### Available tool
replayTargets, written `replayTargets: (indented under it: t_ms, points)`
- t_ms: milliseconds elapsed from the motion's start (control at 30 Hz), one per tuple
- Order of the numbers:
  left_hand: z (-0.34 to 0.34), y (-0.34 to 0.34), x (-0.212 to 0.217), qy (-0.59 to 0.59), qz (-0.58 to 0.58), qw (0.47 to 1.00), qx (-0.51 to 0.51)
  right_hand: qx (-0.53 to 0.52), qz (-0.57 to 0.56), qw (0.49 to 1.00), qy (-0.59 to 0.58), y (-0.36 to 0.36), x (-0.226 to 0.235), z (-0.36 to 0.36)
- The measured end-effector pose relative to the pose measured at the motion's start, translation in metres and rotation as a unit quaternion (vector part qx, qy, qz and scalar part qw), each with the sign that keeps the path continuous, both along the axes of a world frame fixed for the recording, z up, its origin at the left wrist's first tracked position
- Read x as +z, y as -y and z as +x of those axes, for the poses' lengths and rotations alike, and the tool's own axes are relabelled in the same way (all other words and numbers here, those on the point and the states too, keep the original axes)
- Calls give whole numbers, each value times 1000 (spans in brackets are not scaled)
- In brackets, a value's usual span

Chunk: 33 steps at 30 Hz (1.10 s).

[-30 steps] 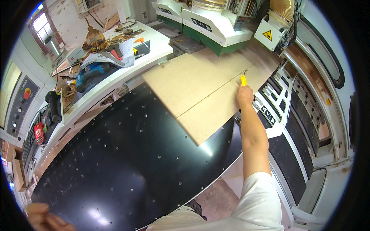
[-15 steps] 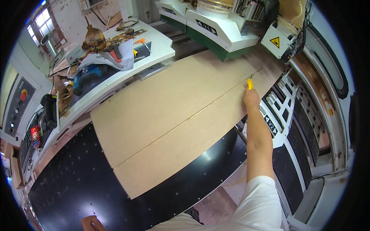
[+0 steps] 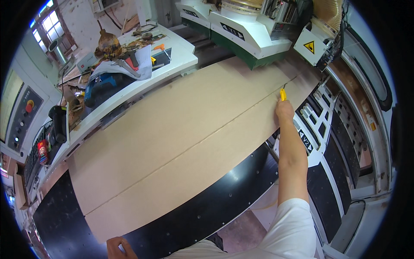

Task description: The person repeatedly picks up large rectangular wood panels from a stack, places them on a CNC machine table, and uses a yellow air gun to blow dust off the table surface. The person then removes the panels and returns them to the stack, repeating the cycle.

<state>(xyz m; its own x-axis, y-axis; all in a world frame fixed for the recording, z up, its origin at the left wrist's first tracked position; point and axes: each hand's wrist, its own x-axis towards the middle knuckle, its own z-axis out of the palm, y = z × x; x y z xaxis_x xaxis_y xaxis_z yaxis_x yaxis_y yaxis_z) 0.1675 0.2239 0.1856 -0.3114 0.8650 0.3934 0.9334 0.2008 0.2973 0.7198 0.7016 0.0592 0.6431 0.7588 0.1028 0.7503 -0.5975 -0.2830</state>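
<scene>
Arm extended from the lower right, the right hand (image 3: pixel 284 111) grips a yellow-handled tool (image 3: pixel 283 94), right of centre, over a grooved tan board (image 3: pixel 172 129) spanning mid-frame. Lower left, the left hand (image 3: pixel 118 248) bends near the board's corner; grip unclear.

You wear a loose white shirt (image 3: pixel 271 249), its short, creased sleeve (image 3: pixel 295 224) ending above your right elbow (image 3: pixel 294 162); your right forearm (image 3: pixel 290 138), right hand (image 3: pixel 284 111) and left hand (image 3: pixel 116 248) are bare.
</scene>
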Motion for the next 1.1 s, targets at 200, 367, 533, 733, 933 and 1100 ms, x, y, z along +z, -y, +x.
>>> replayTargets:
  t_ms: [200, 367, 533, 733, 933, 1100]
  points:
    - [8, -1, 3, 21, -4, 1000, -9, -6, 7, 1000, -11, 7, 4, 5]
    - [8, 1, 4, 46, -12, 999, -14, -4, 5, 1000, -6, 9, 5, 5]
    - [4, 6, -2, 78, -18, 997, -14, -4, -3, 1000, 9, 8, 4, 1]
    - [-1, 11, -7, 100, -50, 993, 25, 6, -2, 1000, 8, 8, 6, -9]
    - [-10, 8, -24, 91, -11, 996, 3, 20, -5, 1000, -6, 35, 11, -20]
    - [-23, 0, -39, 79, 45, 995, -50, 37, 4, 996, -86, 88, 13, -26]
